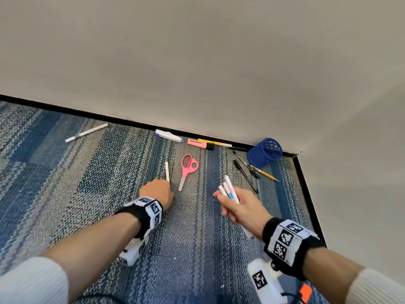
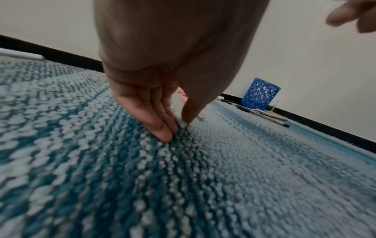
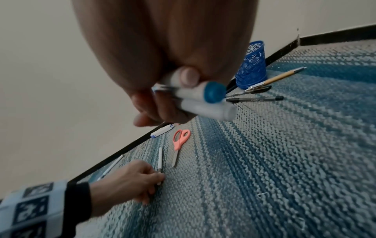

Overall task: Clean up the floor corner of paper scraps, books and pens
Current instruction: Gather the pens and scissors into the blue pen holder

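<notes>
My left hand (image 1: 168, 189) reaches down to the carpet and pinches the near end of a white pen (image 1: 167, 171) between thumb and fingers (image 2: 162, 122). The pen lies on the floor beside pink scissors (image 1: 187, 168). My right hand (image 1: 228, 200) hovers above the carpet and grips a bundle of white pens (image 1: 229, 189), one with a blue end cap (image 3: 214, 91). A blue mesh pen cup (image 1: 265, 152) stands in the wall corner, beyond the right hand.
Along the black skirting lie a white-and-blue marker (image 1: 168, 135), a pink highlighter (image 1: 199, 143) and a yellow pen (image 1: 214, 143). Black pens (image 1: 245, 170) and a pencil (image 1: 264, 172) lie by the cup. Another white pen (image 1: 86, 132) rests far left. Walls close the corner.
</notes>
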